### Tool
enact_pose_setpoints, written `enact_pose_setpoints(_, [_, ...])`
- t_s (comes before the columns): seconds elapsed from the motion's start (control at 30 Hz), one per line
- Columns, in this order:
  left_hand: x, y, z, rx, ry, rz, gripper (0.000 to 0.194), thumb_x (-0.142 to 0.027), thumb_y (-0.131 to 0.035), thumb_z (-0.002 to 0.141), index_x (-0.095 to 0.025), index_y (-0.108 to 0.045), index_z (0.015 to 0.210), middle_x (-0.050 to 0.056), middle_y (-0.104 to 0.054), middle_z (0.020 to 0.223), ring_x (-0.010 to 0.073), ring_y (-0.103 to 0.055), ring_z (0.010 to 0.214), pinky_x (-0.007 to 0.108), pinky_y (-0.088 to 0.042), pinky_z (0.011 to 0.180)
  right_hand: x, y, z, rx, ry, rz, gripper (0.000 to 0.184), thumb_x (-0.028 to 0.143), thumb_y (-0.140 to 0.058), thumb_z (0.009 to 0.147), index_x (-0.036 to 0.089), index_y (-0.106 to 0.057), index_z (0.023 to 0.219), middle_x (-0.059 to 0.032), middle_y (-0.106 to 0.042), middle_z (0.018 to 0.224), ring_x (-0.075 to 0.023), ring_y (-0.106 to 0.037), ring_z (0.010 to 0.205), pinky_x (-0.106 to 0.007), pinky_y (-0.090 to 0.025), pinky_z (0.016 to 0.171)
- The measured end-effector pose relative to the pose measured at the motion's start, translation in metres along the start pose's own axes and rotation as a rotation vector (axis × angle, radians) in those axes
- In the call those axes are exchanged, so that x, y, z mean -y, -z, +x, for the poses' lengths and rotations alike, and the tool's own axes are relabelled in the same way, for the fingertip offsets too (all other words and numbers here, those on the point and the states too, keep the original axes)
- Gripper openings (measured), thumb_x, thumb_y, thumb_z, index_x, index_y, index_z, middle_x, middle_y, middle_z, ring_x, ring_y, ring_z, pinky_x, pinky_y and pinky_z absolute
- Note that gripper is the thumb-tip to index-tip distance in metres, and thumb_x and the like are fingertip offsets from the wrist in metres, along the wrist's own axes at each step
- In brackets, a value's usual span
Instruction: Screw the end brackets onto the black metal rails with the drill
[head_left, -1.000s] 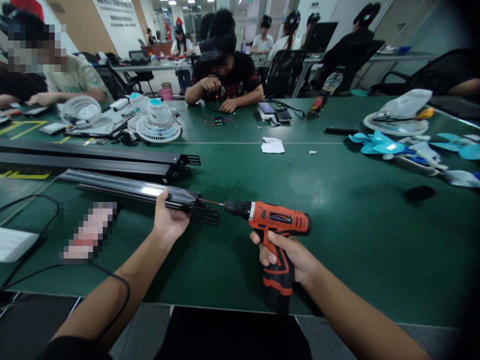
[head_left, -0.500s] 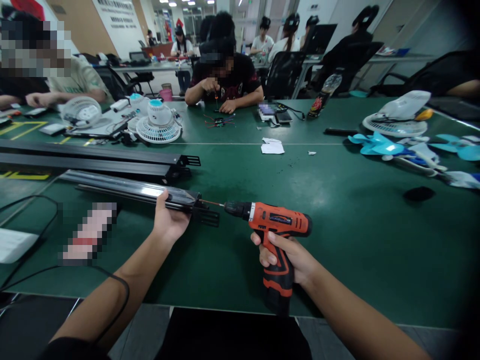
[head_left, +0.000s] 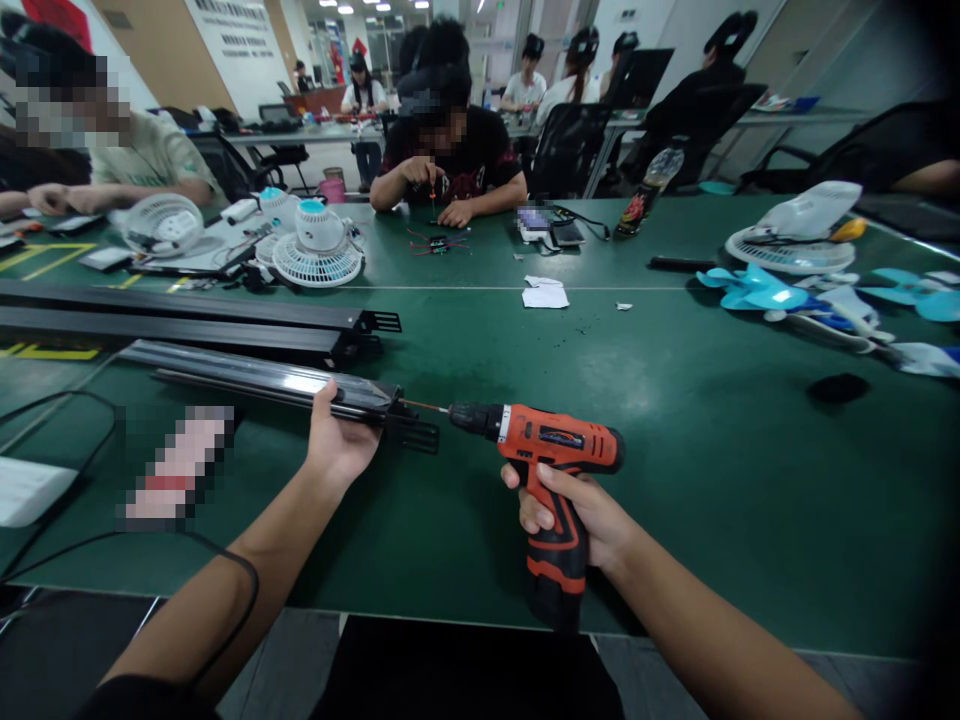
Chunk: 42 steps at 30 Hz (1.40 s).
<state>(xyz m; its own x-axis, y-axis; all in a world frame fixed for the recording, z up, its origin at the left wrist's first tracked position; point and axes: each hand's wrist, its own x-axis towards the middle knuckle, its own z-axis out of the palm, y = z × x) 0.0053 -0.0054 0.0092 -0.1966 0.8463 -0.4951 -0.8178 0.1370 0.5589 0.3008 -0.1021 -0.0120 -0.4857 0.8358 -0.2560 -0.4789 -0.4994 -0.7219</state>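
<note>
My left hand (head_left: 339, 440) is wrapped round the near end of a long black metal profile (head_left: 255, 375), thumb on top and fingers underneath. A slotted black bracket (head_left: 416, 434) sticks out from that end. My right hand (head_left: 574, 505) grips the handle of an orange and black cordless drill (head_left: 559, 440), held level and pointing left. The drill's long thin bit (head_left: 424, 405) reaches the end of the profile; the exact spot where its tip meets the profile is too small to make out.
More black profiles (head_left: 187, 320) lie behind the held one. A phone-like blurred object (head_left: 180, 470) and a black cable (head_left: 225, 545) are at left. White fan parts (head_left: 319, 255) stand farther back, blue fan blades (head_left: 757, 290) at right. Across the green table (head_left: 675, 500) a person (head_left: 450, 140) works with a screwdriver.
My hands, the drill and the profile look practically unmoved. At far left, a person's head and arms have shifted slightly.
</note>
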Motion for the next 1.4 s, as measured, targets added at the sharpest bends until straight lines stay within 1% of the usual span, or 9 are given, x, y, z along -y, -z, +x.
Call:
enact_pose_setpoints(0.13, [-0.0003, -0.0005, -0.0004, 0.004, -0.003, 0.015, 0.031, -0.042, -0.058, 0.097, -0.016, -0.069, 0.11, 0.011, -0.078, 0.1, 0.026, -0.077, 0.087, 0.039, -0.065, 0.084, 0.0002, -0.0001, -0.0002, 0.01, -0.015, 0.025, 0.04, 0.051, -0.084, 0.087, 0.013, -0.076, 0.095, 0.0046, -0.054, 0.051, -0.009, -0.043, 0.047, -0.024, -0.05, 0.059])
enact_pose_setpoints(0.4, [-0.0003, 0.0004, -0.0006, -0.009, -0.002, 0.001, 0.03, -0.04, -0.064, 0.092, -0.018, -0.069, 0.111, 0.011, -0.078, 0.097, 0.0272, -0.077, 0.084, 0.039, -0.065, 0.079, 0.0002, -0.0003, 0.0007, 0.014, -0.008, 0.037, 0.034, 0.045, -0.085, 0.085, 0.013, -0.078, 0.093, 0.0041, -0.055, 0.052, -0.0073, -0.04, 0.046, -0.023, -0.05, 0.058])
enact_pose_setpoints(0.6, [-0.0009, 0.0007, 0.0009, -0.027, -0.004, 0.014, 0.031, -0.039, -0.062, 0.092, -0.016, -0.069, 0.111, 0.011, -0.078, 0.095, 0.0266, -0.076, 0.083, 0.036, -0.065, 0.075, 0.0012, -0.0008, 0.0001, 0.0, -0.009, 0.015, 0.032, 0.043, -0.085, 0.083, 0.013, -0.079, 0.093, 0.0046, -0.054, 0.049, -0.0079, -0.042, 0.046, -0.024, -0.049, 0.058])
enact_pose_setpoints(0.7, [-0.001, 0.0003, 0.0, -0.024, -0.004, 0.009, 0.031, -0.039, -0.061, 0.092, -0.017, -0.069, 0.111, 0.011, -0.078, 0.095, 0.0264, -0.077, 0.084, 0.037, -0.065, 0.079, 0.001, -0.0018, 0.0001, 0.003, 0.0, 0.018, 0.031, 0.042, -0.085, 0.083, 0.013, -0.078, 0.092, 0.004, -0.056, 0.051, -0.0074, -0.042, 0.046, -0.023, -0.05, 0.058])
enact_pose_setpoints(0.87, [-0.0009, -0.0024, -0.0033, -0.03, 0.002, 0.003, 0.028, -0.039, -0.06, 0.094, -0.017, -0.069, 0.109, 0.01, -0.078, 0.092, 0.0257, -0.077, 0.08, 0.036, -0.065, 0.077, -0.0008, -0.0008, 0.0006, -0.003, 0.013, 0.015, 0.033, 0.043, -0.085, 0.083, 0.013, -0.076, 0.092, 0.0037, -0.056, 0.053, -0.008, -0.043, 0.046, -0.024, -0.05, 0.057])
enact_pose_setpoints(1.03, [-0.0012, -0.005, -0.005, -0.045, -0.001, -0.001, 0.03, -0.039, -0.059, 0.094, -0.016, -0.069, 0.112, 0.011, -0.078, 0.095, 0.0271, -0.077, 0.082, 0.039, -0.065, 0.081, -0.0005, -0.0008, 0.0005, -0.009, 0.022, -0.007, 0.032, 0.043, -0.085, 0.084, 0.013, -0.075, 0.09, 0.0036, -0.056, 0.055, -0.0088, -0.044, 0.046, -0.026, -0.051, 0.057])
enact_pose_setpoints(1.2, [-0.0022, -0.0011, -0.0014, -0.048, 0.02, 0.026, 0.033, -0.04, -0.059, 0.095, -0.016, -0.068, 0.115, 0.012, -0.078, 0.099, 0.028, -0.077, 0.086, 0.039, -0.065, 0.077, 0.0004, -0.0026, -0.0005, -0.044, 0.041, -0.023, 0.031, 0.042, -0.085, 0.082, 0.015, -0.074, 0.09, 0.002, -0.06, 0.064, -0.0075, -0.042, 0.047, -0.026, -0.05, 0.055])
enact_pose_setpoints(1.33, [-0.0014, -0.0008, -0.001, -0.032, 0.006, 0.014, 0.033, -0.04, -0.059, 0.094, -0.016, -0.068, 0.116, 0.013, -0.078, 0.099, 0.0282, -0.077, 0.086, 0.04, -0.066, 0.078, 0.0007, -0.0028, -0.0005, -0.042, 0.022, -0.064, 0.032, 0.045, -0.082, 0.085, 0.015, -0.074, 0.09, 0.0037, -0.053, 0.055, -0.01, -0.043, 0.047, -0.029, -0.049, 0.057])
enact_pose_setpoints(1.4, [-0.0007, -0.0018, -0.0016, -0.026, -0.002, 0.001, 0.033, -0.04, -0.061, 0.093, -0.016, -0.068, 0.115, 0.012, -0.078, 0.098, 0.0285, -0.077, 0.085, 0.041, -0.065, 0.08, 0.0007, -0.0027, -0.0003, -0.039, 0.012, -0.06, 0.032, 0.046, -0.082, 0.085, 0.015, -0.075, 0.091, 0.0037, -0.053, 0.053, -0.0098, -0.042, 0.046, -0.028, -0.049, 0.058])
